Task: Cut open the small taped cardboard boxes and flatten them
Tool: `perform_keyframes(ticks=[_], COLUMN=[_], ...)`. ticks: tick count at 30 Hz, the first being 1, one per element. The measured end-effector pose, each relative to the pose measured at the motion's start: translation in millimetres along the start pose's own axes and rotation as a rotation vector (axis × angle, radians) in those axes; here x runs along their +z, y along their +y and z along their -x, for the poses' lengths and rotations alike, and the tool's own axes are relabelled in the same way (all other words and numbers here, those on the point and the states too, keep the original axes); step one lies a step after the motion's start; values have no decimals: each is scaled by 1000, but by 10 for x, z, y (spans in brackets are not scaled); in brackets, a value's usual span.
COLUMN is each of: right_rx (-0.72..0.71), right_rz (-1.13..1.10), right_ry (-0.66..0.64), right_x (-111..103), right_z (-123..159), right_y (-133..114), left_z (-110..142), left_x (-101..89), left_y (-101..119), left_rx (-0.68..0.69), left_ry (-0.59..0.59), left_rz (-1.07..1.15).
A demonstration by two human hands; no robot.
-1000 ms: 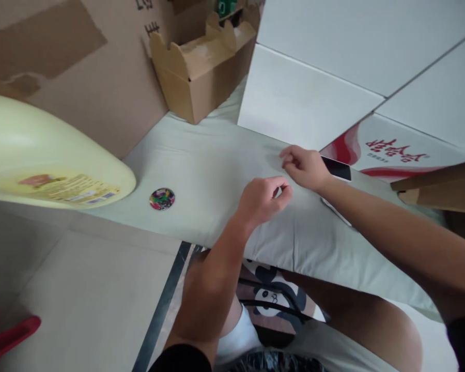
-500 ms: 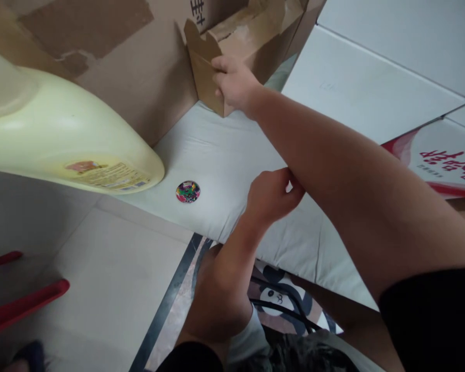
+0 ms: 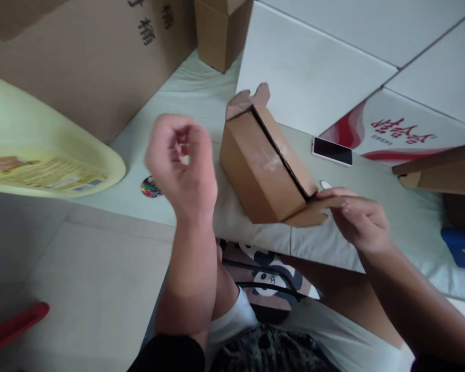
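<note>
Over pale cloth (image 3: 411,222) beside white panels (image 3: 313,77), right hand (image 3: 362,219) pinches carton flap (image 3: 306,215), left hand (image 3: 189,181) half-curled, contents unclear

The only view looks from the person's head, facing forward and steeply down past the lap (image 3: 333,330), with the left hand (image 3: 184,168) and right hand (image 3: 362,219) at close range over the bench (image 3: 403,212).

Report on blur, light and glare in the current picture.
Head view: the left hand blurred, more than the right hand; head view: a pale patch on the held cardboard box, glare or wear, I can't tell; head view: dim, soft light, the floor darker toward the left edge; head view: bottle label print too soft to read.
</note>
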State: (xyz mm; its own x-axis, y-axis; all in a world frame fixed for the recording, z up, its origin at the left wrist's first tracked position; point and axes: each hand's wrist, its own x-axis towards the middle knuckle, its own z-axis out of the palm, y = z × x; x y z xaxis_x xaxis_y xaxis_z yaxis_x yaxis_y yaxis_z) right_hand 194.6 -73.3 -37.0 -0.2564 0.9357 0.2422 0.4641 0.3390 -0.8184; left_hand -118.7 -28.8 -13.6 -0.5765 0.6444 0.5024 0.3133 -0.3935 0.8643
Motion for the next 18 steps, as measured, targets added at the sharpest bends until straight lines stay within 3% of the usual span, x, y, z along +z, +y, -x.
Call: perform_keyframes(ticks=[2,4,7,11,15,18], right_rx=[-3,-100,-332,-445,-360,-264], right_rz=[27,37,65,111,124,84], right_ry=[40,51,26,-44,-184,-278], right_x=[-228,-409,-618,-781,-877,-961], right_z=[305,444,440,317,281,335], right_y=[49,77,102,72,-22,-99], left_z=[123,269,463,609,666,680], left_x=[198,416,697,928,1066,1152], left_y=[-75,-144,-202,-242,-306,-313], left_rx=[-49,-62,63,221,223,221], left_ry=[-246,-435,-584,-635,-545,-581], left_rz=[-63,-104,-123,-184,-231,-261])
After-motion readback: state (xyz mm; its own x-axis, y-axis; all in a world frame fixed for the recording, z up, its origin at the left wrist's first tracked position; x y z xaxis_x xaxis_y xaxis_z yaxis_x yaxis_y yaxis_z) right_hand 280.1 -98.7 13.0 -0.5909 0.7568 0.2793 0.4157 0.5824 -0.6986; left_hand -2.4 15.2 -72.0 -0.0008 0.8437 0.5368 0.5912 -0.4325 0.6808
